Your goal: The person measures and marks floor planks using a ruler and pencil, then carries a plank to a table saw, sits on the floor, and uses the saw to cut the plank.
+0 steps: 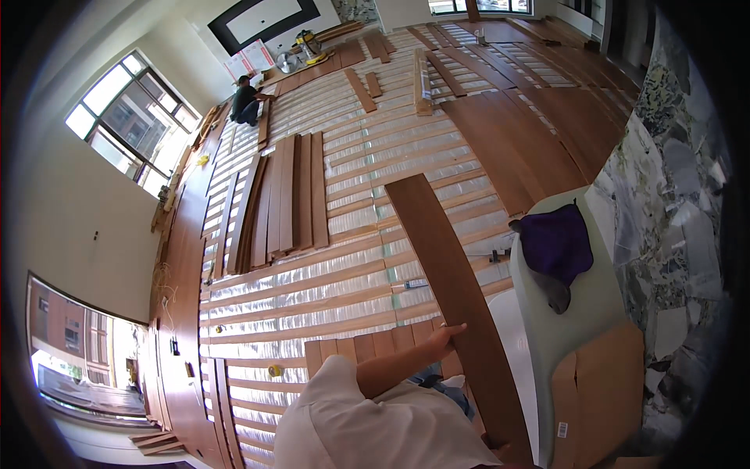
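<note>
A long brown wooden floorboard (447,262) slants in front of me, its far end raised over the floor joists. My left hand (449,338) grips its left edge, the arm reaching across from the left. Near the board's close end, my right hand (498,450) is closed on the edge, mostly hidden at the bottom of the view. Below my left forearm lies a row of short laid boards (367,344). A stack of loose floorboards (281,195) rests on the joists ahead to the left.
Wooden joists (297,301) run across silvery sheeting. On the right, a purple cloth (556,242) hangs over a pale curved piece of furniture (594,305) beside a cardboard sheet (598,391). A yellow tape measure (274,370) sits left. Another person (246,102) crouches far left.
</note>
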Available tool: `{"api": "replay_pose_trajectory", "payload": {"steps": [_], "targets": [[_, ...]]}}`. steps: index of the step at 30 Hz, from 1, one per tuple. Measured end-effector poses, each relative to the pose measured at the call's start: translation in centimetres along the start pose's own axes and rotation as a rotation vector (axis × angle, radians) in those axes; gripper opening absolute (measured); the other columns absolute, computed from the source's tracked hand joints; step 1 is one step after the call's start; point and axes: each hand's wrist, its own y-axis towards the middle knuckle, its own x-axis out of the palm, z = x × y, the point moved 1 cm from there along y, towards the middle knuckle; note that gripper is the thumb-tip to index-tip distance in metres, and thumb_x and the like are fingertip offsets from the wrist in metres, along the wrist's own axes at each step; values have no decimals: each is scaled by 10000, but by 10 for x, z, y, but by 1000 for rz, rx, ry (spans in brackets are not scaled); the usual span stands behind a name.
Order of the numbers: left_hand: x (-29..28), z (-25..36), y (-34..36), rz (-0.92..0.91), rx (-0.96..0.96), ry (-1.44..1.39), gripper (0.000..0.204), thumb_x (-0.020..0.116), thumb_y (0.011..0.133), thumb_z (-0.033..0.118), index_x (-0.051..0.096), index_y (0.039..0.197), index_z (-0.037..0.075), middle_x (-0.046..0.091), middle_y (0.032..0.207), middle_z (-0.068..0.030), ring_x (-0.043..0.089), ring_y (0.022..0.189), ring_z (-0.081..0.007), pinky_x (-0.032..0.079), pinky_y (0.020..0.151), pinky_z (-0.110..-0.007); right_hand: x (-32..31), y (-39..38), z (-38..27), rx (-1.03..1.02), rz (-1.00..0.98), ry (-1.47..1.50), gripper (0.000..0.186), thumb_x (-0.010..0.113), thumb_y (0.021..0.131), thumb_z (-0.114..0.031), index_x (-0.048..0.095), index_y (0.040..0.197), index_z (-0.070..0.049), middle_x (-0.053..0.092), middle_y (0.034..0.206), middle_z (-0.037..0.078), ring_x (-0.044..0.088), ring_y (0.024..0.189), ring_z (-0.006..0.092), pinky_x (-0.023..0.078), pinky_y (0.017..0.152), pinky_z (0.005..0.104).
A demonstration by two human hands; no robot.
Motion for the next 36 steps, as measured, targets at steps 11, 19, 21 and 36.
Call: {"api": "replay_pose_trajectory", "payload": {"steps": [11, 19, 21, 36], "targets": [[2, 76, -110, 12, 151, -19, 576, 642, 955, 291, 421, 1409, 13, 463, 1469, -116, 431, 1353, -291, 322, 1149, -410, 93, -24, 39, 62, -160, -64, 771, 624, 876, -594, 446, 1392, -49, 484, 1367, 111, 461, 1183, 282, 385, 1001, 360], [-23, 181, -166, -278, 315, 85, 521, 667, 945, 260, 478, 1376, 35, 534, 1385, -83, 485, 1284, -245, 361, 1100, -399, 134, -63, 137, 42, -401, 190, 814, 640, 849, -627, 444, 1387, -47, 512, 1326, 93, 463, 1164, 263, 382, 1016, 343], [-37, 214, -175, -321, 351, 112, 482, 675, 942, 217, 496, 1351, 35, 553, 1359, -87, 509, 1256, -239, 392, 1073, -413, 207, -124, 144, 57, -518, 401, 662, 611, 910, -454, 436, 1407, -53, 493, 1356, 119, 456, 1167, 263, 374, 1025, 345], [8, 393, -232, -644, 1081, 633, 381, 765, 869, 188, 565, 1150, 26, 641, 1040, -20, 569, 926, -105, 460, 847, -258, 388, -369, 0, -252, -623, -240, 197, 564, 1003, -260, 551, 1024, -65, 685, 936, 117, 678, 822, 189, 568, 755, 320]]}}
